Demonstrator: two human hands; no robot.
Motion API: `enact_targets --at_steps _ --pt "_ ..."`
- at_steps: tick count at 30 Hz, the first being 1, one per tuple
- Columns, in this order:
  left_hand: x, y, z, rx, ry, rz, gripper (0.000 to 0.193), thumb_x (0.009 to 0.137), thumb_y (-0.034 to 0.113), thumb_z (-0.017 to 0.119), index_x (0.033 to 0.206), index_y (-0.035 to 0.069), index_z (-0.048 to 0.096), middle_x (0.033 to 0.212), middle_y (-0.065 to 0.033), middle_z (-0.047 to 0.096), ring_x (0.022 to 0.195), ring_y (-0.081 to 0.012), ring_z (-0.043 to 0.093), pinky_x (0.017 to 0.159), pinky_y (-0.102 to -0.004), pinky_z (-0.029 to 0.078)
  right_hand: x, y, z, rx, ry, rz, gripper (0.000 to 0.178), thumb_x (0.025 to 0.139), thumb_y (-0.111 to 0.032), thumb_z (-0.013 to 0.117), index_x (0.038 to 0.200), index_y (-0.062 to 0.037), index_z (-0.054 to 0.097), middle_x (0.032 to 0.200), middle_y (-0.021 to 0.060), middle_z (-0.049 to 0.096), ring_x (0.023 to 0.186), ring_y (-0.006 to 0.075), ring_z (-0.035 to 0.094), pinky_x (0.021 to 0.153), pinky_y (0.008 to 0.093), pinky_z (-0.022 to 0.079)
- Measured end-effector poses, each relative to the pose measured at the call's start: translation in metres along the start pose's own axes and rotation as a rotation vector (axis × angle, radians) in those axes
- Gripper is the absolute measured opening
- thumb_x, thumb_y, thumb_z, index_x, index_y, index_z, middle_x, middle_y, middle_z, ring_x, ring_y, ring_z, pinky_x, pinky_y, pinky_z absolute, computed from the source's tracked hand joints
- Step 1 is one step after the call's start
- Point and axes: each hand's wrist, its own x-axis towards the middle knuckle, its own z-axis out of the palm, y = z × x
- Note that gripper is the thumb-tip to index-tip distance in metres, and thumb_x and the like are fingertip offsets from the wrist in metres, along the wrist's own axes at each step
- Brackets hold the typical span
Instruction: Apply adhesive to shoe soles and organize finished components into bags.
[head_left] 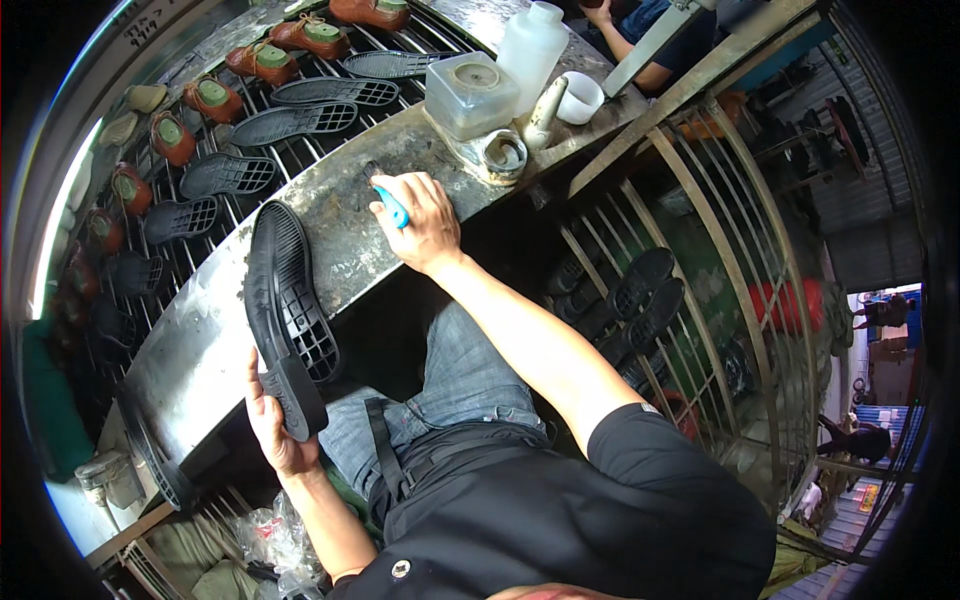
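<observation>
My left hand [273,432] grips a black rubber shoe sole [318,312] by its heel. The sole leans over the metal bench edge, its toe pointing away and its gridded inner side facing up and right. My right hand [425,220] is closed around a brush with a blue handle [391,208]. Its dark bristles touch or nearly touch the stained bench top [345,215], right of the sole's toe. Beyond that hand stand a square translucent container [470,95], an open-mouthed pot [503,152] crusted with whitish residue, and a white cup [580,98].
A barred rack [300,165] beyond the bench carries more black soles and brown shoes [310,35] on green lasts. A tall white plastic bottle [532,45] stands at the back. To my right is a barred cart [740,200] with soles. Another person's arm [612,30] shows at the top.
</observation>
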Motion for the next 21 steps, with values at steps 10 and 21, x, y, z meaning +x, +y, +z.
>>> enact_targets --at_steps 10,21 --pt "0.008 -0.004 -0.017 -0.801 -0.172 -0.158 0.087 0.102 0.026 0.073 0.172 0.011 0.023 0.168 -0.0191 0.037 0.129 -0.0323 0.056 0.1 -0.0569 0.056 -0.001 -0.003 0.0 0.003 -0.005 -0.01 0.036 0.099 -0.029 0.073 0.129 -0.0101 0.067 0.11 0.0101 0.068 0.107 0.0322 0.065 0.094 0.0463 0.051" --pt "-0.022 -0.016 0.024 -0.417 -0.021 -0.138 0.078 0.11 0.065 0.044 0.165 0.009 0.039 0.154 -0.0255 0.05 0.095 -0.0305 0.057 0.073 -0.0432 0.058 -0.001 0.006 -0.003 0.079 0.011 0.007 0.033 0.096 -0.019 0.076 0.127 -0.0107 0.067 0.115 0.0102 0.07 0.109 0.0342 0.066 0.096 0.0469 0.05"
